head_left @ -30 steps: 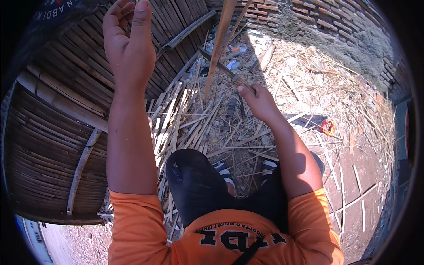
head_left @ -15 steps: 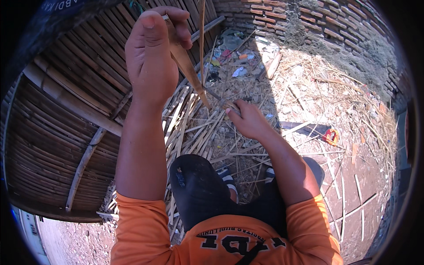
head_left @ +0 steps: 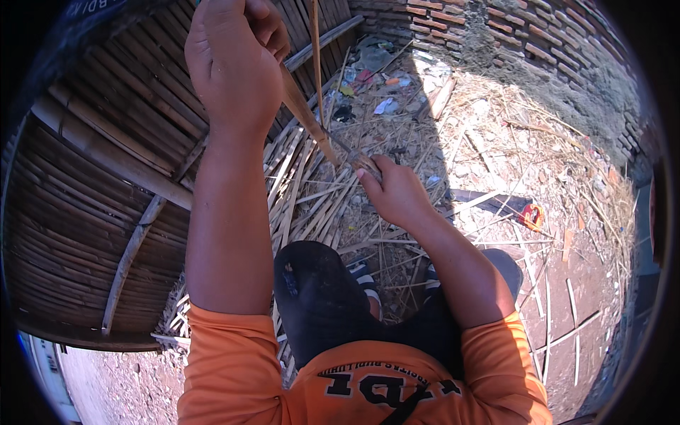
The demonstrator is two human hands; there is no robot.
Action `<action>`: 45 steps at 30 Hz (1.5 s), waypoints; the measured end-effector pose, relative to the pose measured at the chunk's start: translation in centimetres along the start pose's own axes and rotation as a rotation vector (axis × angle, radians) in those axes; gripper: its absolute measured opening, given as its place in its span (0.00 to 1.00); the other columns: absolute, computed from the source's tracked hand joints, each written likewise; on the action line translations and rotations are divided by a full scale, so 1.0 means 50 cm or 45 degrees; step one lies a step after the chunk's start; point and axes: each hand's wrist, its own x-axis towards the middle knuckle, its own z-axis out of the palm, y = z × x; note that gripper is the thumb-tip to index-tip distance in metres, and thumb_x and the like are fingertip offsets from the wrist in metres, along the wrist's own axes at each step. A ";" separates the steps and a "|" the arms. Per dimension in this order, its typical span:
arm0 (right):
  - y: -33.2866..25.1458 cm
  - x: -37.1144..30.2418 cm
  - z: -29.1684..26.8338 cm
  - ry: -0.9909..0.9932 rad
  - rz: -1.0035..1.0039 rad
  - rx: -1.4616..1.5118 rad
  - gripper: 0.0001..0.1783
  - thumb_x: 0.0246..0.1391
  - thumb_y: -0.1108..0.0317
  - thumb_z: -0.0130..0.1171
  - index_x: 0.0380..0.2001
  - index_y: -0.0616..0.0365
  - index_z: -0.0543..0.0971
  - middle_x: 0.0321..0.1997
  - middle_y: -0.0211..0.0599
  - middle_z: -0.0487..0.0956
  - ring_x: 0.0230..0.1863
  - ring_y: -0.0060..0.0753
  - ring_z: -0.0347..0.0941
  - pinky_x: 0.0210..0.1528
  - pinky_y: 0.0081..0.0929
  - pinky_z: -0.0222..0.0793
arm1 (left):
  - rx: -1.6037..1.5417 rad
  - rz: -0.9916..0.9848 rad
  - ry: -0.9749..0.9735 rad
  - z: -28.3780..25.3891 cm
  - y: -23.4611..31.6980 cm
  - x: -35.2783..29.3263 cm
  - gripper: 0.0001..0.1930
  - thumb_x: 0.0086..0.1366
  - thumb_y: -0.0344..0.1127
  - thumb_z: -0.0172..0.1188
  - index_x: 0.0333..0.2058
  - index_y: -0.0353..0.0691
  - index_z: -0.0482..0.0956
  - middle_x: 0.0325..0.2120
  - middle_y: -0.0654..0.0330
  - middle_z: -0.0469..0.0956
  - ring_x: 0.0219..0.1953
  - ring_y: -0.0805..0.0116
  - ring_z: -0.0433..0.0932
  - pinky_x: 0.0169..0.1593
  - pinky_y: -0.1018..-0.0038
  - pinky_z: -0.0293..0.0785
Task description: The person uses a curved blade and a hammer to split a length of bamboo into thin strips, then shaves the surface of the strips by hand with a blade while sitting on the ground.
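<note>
High at the upper left, my left hand (head_left: pixel 237 67) has its fingers closed around the top of a bamboo strip (head_left: pixel 303 108). The strip slants down and to the right, its lower end near the pile of split bamboo. My right hand (head_left: pixel 398 190) is wrapped around the worn handle of a knife (head_left: pixel 365 164). Its narrow dark blade points up and left and meets the strip near the lower end; the exact contact is too small to tell. A thin upright pole (head_left: pixel 316 64) stands just behind the strip.
Split bamboo strips (head_left: pixel 287 180) lie heaped beside my left knee. A slatted bamboo panel (head_left: pixel 71 248) leans at the left. A saw with an orange handle (head_left: pixel 531 216) lies at the right among shavings. Rubbish (head_left: pixel 386 106) lies near the brick wall (head_left: pixel 524 35).
My left hand has risen slightly and moved a little left with the bamboo strip. My right hand has turned slightly, and the knife's handle and blade show more plainly against the strip.
</note>
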 end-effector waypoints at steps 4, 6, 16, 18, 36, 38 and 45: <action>-0.004 0.012 0.013 -0.137 0.228 0.428 0.26 0.66 0.52 0.55 0.51 0.68 0.77 0.34 0.65 0.82 0.40 0.68 0.80 0.44 0.57 0.74 | -0.021 0.013 -0.016 -0.013 0.000 0.005 0.15 0.75 0.45 0.43 0.31 0.44 0.68 0.19 0.67 0.61 0.22 0.73 0.58 0.30 0.71 0.58; -0.019 -0.003 0.014 -0.057 0.099 0.162 0.27 0.67 0.50 0.55 0.51 0.68 0.76 0.32 0.62 0.82 0.37 0.64 0.81 0.42 0.53 0.74 | -0.024 0.011 0.000 -0.022 0.002 0.009 0.15 0.75 0.45 0.43 0.31 0.45 0.68 0.19 0.67 0.61 0.22 0.73 0.58 0.30 0.71 0.58; -0.006 0.035 0.039 -0.248 0.502 0.986 0.28 0.68 0.50 0.55 0.55 0.67 0.75 0.32 0.56 0.82 0.29 0.52 0.80 0.38 0.47 0.75 | -0.068 0.111 0.016 -0.028 0.001 0.012 0.19 0.76 0.52 0.46 0.28 0.48 0.65 0.18 0.68 0.60 0.18 0.75 0.58 0.24 0.75 0.57; -0.016 0.024 0.047 -0.092 0.184 0.526 0.27 0.68 0.52 0.54 0.55 0.67 0.75 0.32 0.60 0.82 0.33 0.62 0.80 0.39 0.51 0.75 | -0.051 0.137 0.064 -0.031 -0.011 0.020 0.19 0.76 0.52 0.46 0.28 0.48 0.65 0.18 0.68 0.60 0.18 0.76 0.58 0.24 0.75 0.57; 0.057 0.035 0.137 0.021 0.003 0.067 0.26 0.69 0.52 0.53 0.55 0.66 0.73 0.31 0.60 0.83 0.36 0.62 0.83 0.37 0.51 0.74 | -0.012 0.180 0.044 -0.056 -0.014 0.019 0.18 0.77 0.51 0.44 0.28 0.49 0.64 0.19 0.68 0.59 0.18 0.76 0.55 0.25 0.74 0.56; 0.051 0.044 0.131 -0.095 0.130 0.268 0.27 0.69 0.51 0.52 0.54 0.66 0.74 0.32 0.61 0.83 0.37 0.62 0.83 0.38 0.51 0.74 | -0.021 0.157 0.091 -0.060 -0.012 0.020 0.18 0.78 0.51 0.44 0.29 0.48 0.64 0.19 0.68 0.59 0.18 0.76 0.55 0.25 0.74 0.56; 0.027 0.030 0.090 -0.066 0.166 0.326 0.28 0.68 0.50 0.54 0.54 0.66 0.74 0.31 0.59 0.82 0.32 0.59 0.82 0.35 0.48 0.74 | 0.027 0.076 0.054 -0.031 0.000 0.024 0.18 0.77 0.51 0.44 0.28 0.49 0.64 0.18 0.68 0.58 0.19 0.76 0.56 0.25 0.74 0.56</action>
